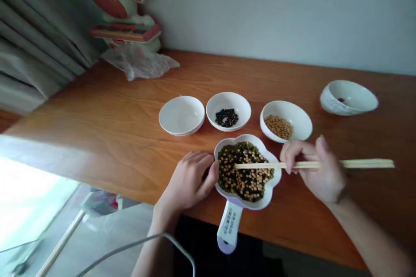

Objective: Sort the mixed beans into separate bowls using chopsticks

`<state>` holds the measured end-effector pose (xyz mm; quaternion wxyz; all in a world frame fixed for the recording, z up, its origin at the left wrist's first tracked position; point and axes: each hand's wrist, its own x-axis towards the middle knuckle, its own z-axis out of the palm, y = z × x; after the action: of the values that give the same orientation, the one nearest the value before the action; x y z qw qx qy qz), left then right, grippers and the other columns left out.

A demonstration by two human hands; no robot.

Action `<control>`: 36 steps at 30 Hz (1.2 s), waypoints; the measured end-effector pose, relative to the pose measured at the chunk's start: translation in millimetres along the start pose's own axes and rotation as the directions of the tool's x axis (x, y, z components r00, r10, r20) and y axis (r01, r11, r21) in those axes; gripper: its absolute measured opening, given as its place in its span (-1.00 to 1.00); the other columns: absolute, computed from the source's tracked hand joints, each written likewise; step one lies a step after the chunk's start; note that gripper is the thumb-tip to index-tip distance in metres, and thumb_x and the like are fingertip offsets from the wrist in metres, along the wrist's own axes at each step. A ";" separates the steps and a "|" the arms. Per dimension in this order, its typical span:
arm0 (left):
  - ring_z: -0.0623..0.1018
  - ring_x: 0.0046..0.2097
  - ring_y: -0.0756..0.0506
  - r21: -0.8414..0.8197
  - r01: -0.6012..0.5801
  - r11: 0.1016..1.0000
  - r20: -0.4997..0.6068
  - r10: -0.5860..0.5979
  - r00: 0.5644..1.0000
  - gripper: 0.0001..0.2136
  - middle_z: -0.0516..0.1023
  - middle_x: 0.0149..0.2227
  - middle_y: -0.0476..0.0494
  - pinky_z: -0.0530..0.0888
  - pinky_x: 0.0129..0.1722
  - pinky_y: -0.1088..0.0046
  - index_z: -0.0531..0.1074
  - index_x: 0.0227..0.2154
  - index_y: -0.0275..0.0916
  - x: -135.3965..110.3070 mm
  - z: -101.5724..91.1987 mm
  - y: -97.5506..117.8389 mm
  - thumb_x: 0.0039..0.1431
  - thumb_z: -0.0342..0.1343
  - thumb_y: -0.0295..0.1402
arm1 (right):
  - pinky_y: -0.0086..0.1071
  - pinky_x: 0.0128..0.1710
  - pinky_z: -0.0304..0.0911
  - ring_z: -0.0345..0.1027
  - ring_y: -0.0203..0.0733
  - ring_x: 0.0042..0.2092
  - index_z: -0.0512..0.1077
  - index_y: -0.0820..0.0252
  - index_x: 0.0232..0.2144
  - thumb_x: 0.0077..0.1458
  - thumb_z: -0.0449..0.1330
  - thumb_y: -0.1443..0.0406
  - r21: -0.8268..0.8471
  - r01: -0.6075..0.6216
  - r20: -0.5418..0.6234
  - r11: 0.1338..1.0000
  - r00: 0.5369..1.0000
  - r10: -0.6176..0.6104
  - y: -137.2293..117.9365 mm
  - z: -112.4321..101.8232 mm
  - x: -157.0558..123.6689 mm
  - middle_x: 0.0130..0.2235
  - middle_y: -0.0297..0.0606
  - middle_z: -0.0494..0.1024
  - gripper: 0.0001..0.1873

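Observation:
In the head view, a white flower-shaped dish (274, 181) with a lilac edge and a labelled handle (229, 223) sits at the table's front. Mixed yellow soybeans, black beans and small green beans (242, 181) fill it. My left hand (191, 177) lies at its left side, fingers bent, thumb and forefinger closed at the rim. Wooden chopsticks (360, 163) are held in my right hand (313, 164), to the right of the dish. Their tips reach into the beans, close together; I cannot tell whether a bean is between them.
Behind the dish stand a white bowl (182, 114), a bowl of black beans (242, 106) and a bowl of soybeans (300, 123). Another bowl (349, 95) is at the far right. A plastic bag (139, 62) and a toy figure (120, 8) stand back left. A cable (143, 240) crosses my left forearm.

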<state>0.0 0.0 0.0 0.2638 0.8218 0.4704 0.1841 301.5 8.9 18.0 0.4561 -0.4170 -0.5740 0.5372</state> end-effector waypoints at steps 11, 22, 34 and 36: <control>0.37 -0.33 -0.07 0.003 0.002 1.000 -0.015 -0.001 1.000 -0.68 0.37 -0.41 -0.03 0.29 -0.20 0.34 0.18 -0.44 -0.18 1.6 -1.4 0.0 0.52 -0.17 -0.29 | -0.24 -0.36 0.17 0.29 -0.13 -0.41 0.47 0.11 -0.51 0.35 -0.34 -0.23 -0.075 0.053 0.116 0.996 0.992 -0.044 0.7 -2.6 -2.1 -0.47 -0.23 0.43 -0.16; 0.36 -0.34 -0.07 0.005 0.004 1.000 -0.014 -0.004 1.000 -0.66 0.36 -0.42 -0.02 0.27 -0.21 0.34 0.16 -0.44 -0.18 2.0 -0.6 0.1 0.53 -0.18 -0.27 | -0.25 -0.42 0.13 0.22 -0.15 -0.45 0.45 0.10 -0.54 0.36 -0.32 -0.23 -0.053 0.114 0.010 0.992 0.993 -0.114 -0.4 -5.9 0.2 -0.53 -0.25 0.38 -0.18; 0.36 -0.35 -0.07 0.007 0.011 1.000 -0.013 -0.011 1.000 -0.66 0.36 -0.41 -0.02 0.28 -0.22 0.34 0.16 -0.44 -0.17 1.2 -0.2 -0.4 0.53 -0.19 -0.26 | -0.24 -0.44 0.11 0.20 -0.15 -0.47 0.46 0.11 -0.55 0.37 -0.32 -0.21 -0.044 0.116 -0.026 0.992 0.993 -0.117 10.4 -5.2 -0.3 -0.54 -0.23 0.38 -0.17; 0.36 -0.35 -0.07 0.009 0.014 1.000 -0.014 -0.014 1.000 -0.66 0.37 -0.41 -0.03 0.28 -0.22 0.34 0.16 -0.44 -0.17 1.1 -0.4 0.1 0.53 -0.18 -0.25 | -0.23 -0.44 0.12 0.20 -0.16 -0.47 0.47 0.12 -0.56 0.38 -0.31 -0.20 -0.035 0.122 -0.034 0.992 0.992 -0.124 11.2 -5.3 -0.1 -0.55 -0.23 0.38 -0.16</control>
<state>0.4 1.0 0.4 0.2578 0.8184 0.4788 0.1857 306.6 10.9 6.8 0.4917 -0.3981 -0.5990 0.4909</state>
